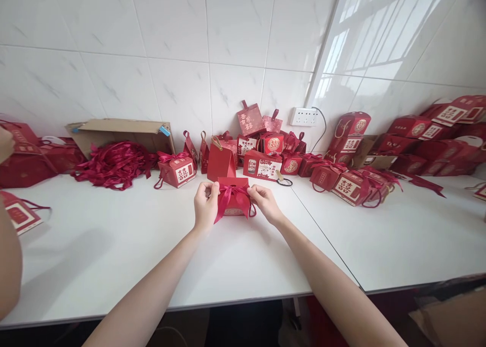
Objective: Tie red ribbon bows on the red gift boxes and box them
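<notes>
A small red gift box stands on the white table in front of me, with a dark red satin ribbon tied in a bow across its front. My left hand pinches the ribbon at the bow's left side, fingers closed. On the other side, my right hand has thumb and forefinger closed on the bow's right end. The ribbon tails hang down over the front of the box, and a cord handle loops out at its lower right. Just behind is a taller red box with a gold handle.
A heap of loose red ribbons lies by an open cardboard box. Several finished boxes sit to the right, with a pile of red boxes beyond. A power strip is by the wall. Another person's arm shows at left.
</notes>
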Action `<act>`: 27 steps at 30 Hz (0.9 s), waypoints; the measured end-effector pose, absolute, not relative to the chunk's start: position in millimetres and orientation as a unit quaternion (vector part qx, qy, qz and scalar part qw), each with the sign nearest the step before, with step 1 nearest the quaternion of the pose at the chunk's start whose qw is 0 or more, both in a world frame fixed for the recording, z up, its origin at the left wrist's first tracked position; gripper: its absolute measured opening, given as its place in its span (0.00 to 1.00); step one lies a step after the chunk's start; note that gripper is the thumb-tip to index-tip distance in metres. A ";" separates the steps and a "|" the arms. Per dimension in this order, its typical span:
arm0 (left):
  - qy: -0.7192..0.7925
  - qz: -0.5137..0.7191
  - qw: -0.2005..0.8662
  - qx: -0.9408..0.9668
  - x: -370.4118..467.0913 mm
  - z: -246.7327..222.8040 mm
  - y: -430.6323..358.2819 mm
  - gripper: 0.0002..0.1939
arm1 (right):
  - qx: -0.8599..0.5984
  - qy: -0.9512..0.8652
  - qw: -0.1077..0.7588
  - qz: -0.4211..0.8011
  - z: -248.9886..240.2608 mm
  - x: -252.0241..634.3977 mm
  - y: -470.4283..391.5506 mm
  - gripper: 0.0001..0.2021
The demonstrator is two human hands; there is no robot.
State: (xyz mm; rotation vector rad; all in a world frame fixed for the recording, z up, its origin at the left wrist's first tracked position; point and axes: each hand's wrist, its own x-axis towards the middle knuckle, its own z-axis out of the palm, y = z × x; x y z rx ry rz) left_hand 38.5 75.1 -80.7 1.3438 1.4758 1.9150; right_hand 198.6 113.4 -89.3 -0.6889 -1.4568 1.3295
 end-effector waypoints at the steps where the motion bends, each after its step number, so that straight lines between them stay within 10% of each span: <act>1: 0.525 0.681 0.193 0.472 38.6 -80.1 75.2 0.12 | -0.285 -0.597 0.504 0.556 -89.8 198.6 113.8 0.24; 27: 0.493 0.701 0.322 0.402 35.9 -88.4 84.4 0.13 | -0.291 -0.489 0.500 0.653 -95.1 199.1 119.1 0.21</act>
